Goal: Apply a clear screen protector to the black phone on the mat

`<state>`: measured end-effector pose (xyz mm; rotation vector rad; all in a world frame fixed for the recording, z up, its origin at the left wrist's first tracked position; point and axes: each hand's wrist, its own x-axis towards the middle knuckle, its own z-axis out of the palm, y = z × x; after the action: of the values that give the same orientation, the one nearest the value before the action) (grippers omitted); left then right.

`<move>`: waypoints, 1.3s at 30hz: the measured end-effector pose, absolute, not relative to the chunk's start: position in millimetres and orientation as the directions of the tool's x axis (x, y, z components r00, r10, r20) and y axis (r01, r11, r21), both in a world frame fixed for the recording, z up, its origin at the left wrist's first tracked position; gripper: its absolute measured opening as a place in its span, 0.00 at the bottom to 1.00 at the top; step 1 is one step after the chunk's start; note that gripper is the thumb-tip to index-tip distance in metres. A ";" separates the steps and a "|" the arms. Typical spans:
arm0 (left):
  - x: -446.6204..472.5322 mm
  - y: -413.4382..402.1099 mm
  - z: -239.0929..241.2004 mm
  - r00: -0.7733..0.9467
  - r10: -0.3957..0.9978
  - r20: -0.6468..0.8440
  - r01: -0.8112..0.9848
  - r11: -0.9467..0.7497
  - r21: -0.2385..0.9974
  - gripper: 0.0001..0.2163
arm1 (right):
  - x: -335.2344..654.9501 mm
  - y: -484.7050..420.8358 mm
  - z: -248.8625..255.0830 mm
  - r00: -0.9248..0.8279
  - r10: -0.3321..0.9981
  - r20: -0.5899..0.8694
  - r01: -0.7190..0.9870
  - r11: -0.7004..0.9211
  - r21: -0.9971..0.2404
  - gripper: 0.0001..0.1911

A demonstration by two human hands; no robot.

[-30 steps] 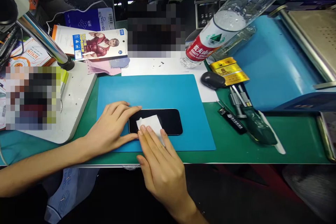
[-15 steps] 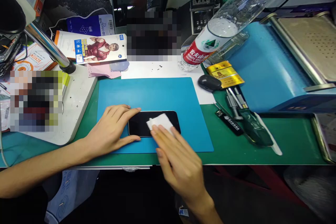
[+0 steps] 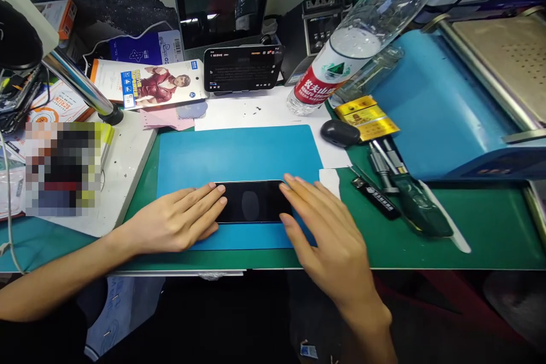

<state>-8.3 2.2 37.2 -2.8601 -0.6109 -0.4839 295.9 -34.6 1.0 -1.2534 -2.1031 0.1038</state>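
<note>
The clear water bottle (image 3: 354, 51) near the table's (image 3: 469, 222) far edge leans over with its red label toward me; I cannot tell how much water is in it. A black phone (image 3: 251, 202) lies flat, screen up and dark, on the blue mat (image 3: 239, 151) close to the table's near edge, with a faint oval smudge at the middle of its glass. My left hand (image 3: 179, 222) lies flat and open on the mat, fingertips resting on the phone's left end, gripping nothing. My right hand (image 3: 328, 233) is open too, fingers spread over the phone's right end, holding nothing. A white wipe (image 3: 330, 179) lies just beyond my right fingertips, at the mat's right edge.
</note>
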 end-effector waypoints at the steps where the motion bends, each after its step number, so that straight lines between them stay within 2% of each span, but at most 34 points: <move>1: -8.4 1.2 37.6 0.869 0.357 0.343 0.417 -0.901 -0.118 0.23 | 295.1 -30.9 -0.2 -0.325 0.812 0.485 0.728 0.542 -0.420 0.35; 6: -7.1 -0.4 39.7 0.889 0.322 0.326 0.400 -0.893 -0.207 0.17 | 298.7 -24.3 -7.9 -0.315 0.866 0.388 0.688 0.490 -0.535 0.31; 10: -8.1 -0.2 41.0 0.895 0.326 0.305 0.389 -0.905 -0.173 0.20 | 299.0 -28.5 -9.2 -0.334 0.865 0.375 0.704 0.493 -0.511 0.32; 15: -10.1 1.4 42.0 0.886 0.361 0.292 0.393 -0.918 -0.055 0.26 | 296.8 -29.0 -8.5 -0.323 0.862 0.391 0.699 0.496 -0.515 0.33; 21: -9.4 -1.0 41.6 0.901 0.347 0.259 0.389 -0.912 -0.129 0.23 | 295.3 -28.4 -6.8 -0.325 0.851 0.413 0.703 0.509 -0.496 0.33; 30: -7.4 -3.0 38.7 0.910 0.330 0.249 0.382 -0.902 -0.200 0.22 | 294.6 -28.8 -7.4 -0.334 0.831 0.445 0.719 0.530 -0.450 0.32; 35: -8.4 -2.6 37.4 0.911 0.322 0.258 0.372 -0.912 -0.175 0.26 | 296.3 -28.9 -8.6 -0.337 0.831 0.443 0.714 0.532 -0.455 0.33; 39: -10.3 -2.9 35.7 0.893 0.363 0.267 0.396 -0.915 -0.080 0.30 | 296.3 -29.0 -9.5 -0.335 0.834 0.438 0.714 0.528 -0.460 0.34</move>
<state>-10.3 -2.9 35.7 -2.9271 -0.5891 -0.3747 296.3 -29.0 -9.5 -1.2501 -2.1283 0.2435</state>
